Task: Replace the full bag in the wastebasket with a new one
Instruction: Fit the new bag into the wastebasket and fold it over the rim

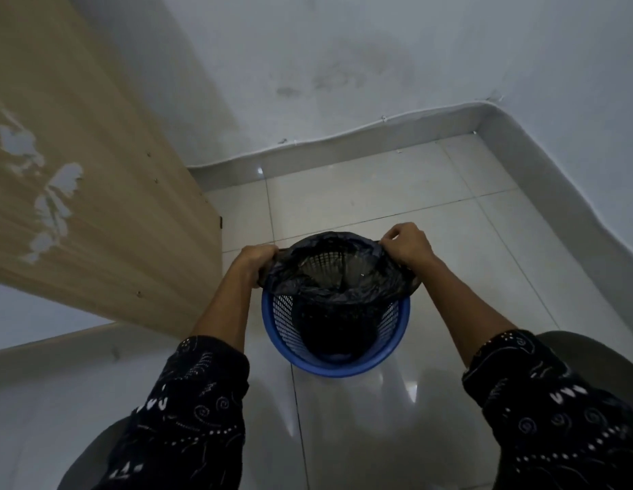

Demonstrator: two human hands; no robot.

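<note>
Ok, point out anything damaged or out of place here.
The wooden panel on the left has pale patches where its surface has peeled away. The wall behind shows dark smudges. The black bag leaves the near rim of the blue wastebasket bare.

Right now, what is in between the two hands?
The open mouth of the black bag, stretched from the left hand to the right hand, over the blue wastebasket. The head view shows it.

Left hand (253,261) and right hand (408,244) are bare, forearms too. Left sleeve (191,412) and right sleeve (555,412) are black cloth printed with white swirls, dotted lines and small teardrops. Grey-green cloth (598,348) shows beside the sleeves.
</note>
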